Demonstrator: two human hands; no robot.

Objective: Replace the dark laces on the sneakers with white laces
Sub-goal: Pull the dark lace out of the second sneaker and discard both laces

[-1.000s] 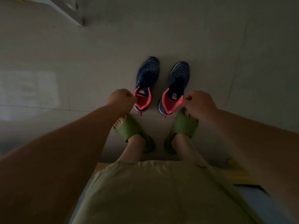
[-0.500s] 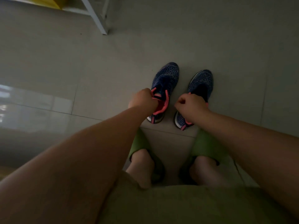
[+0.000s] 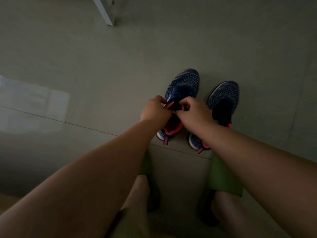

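Two dark blue knit sneakers with pink linings stand side by side on the grey tiled floor, toes pointing away from me. Both my hands are over the left sneaker (image 3: 182, 85). My left hand (image 3: 155, 109) pinches the pink collar and lace area on its left side. My right hand (image 3: 194, 111) has its fingers curled on the dark tongue and lace area on the right side. The laces themselves are too dark to make out. The right sneaker (image 3: 224, 98) stands untouched, partly behind my right wrist.
My feet in green slides (image 3: 223, 179) are planted just behind the sneakers. A white furniture leg (image 3: 107, 12) stands on the floor at the far upper left. A bright reflection lies on the tiles at the left.
My right hand has moved from the right sneaker's heel across to the left sneaker. My left hand has shifted forward along the same shoe. The view has moved closer.
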